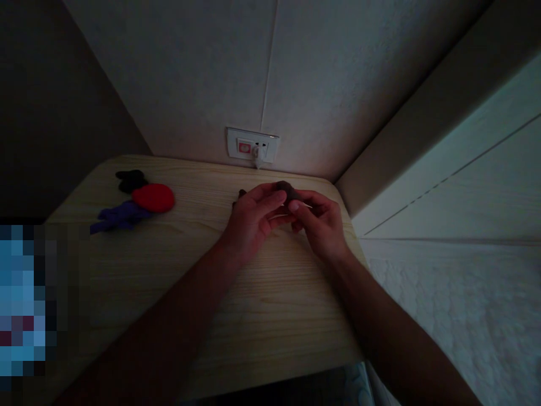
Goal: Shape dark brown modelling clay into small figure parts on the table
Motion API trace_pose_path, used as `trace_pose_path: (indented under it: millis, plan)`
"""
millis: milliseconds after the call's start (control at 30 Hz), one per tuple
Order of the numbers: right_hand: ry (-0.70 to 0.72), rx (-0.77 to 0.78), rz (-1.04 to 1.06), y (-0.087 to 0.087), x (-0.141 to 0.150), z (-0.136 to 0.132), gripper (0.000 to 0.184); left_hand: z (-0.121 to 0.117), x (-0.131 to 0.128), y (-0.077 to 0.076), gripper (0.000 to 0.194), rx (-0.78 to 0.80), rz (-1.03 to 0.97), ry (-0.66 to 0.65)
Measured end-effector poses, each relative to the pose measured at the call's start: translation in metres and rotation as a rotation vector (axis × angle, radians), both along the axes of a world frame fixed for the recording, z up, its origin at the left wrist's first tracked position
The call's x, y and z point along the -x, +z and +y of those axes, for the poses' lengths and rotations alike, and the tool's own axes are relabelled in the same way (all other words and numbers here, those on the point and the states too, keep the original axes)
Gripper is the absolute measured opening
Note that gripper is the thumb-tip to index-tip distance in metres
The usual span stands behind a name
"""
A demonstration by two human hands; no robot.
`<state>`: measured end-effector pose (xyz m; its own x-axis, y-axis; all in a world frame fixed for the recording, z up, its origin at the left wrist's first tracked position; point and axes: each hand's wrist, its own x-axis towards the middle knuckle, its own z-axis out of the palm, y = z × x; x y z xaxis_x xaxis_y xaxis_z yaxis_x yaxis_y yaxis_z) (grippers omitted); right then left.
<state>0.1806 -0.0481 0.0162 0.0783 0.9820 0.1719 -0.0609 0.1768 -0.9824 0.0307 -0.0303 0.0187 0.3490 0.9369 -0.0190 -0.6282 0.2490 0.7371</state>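
A: Two forearms reach over the bench; where do they lead?

B: To the left hand and right hand, whose fingers together pinch a dark brown lump, held near the wall socket.

A: Which step is shown?

B: Apparently, working the lump by fingertip. Another dark piece shows beyond the left hand, mostly hidden.

A: And the next move?

B: It would seem to call for a steady two-handed hold and light pressure, the lump looking soft. Red, purple and black pieces lie well apart, leftward.
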Motion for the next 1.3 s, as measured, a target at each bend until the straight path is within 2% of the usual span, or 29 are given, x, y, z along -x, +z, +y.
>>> trace_pose_path:
  millis: [200,533,767,1000,1133,1300]
  plan:
    - [0.028,-0.028,-0.03,-0.0027,-0.002,0.0005,0.04,0.0001,-0.002,-0.001,0.039,-0.041,0.062,0.109]
    - [-0.057,-0.025,-0.057,0.0001,0.0003,0.0005,0.038,0.0027,-0.0024,-0.0075,0.038,-0.106,0.088,0.129]
    - [-0.061,-0.066,-0.022,-0.0011,0.0016,-0.0006,0.039,0.0029,-0.0011,-0.0051,0.038,-0.093,0.061,0.078]
    - [-0.104,-0.026,0.01,0.0015,0.0046,-0.0019,0.039,0.0027,-0.0011,-0.0058,0.039,-0.071,0.03,0.025]
    - [-0.031,-0.047,0.035,0.0016,0.0029,-0.0031,0.045,0.0018,-0.0026,-0.0055,0.038,-0.037,-0.015,0.021]
    - [0.183,-0.007,0.059,0.0001,0.0009,-0.0077,0.059,0.0006,-0.0035,-0.003,0.03,-0.014,-0.041,-0.061]
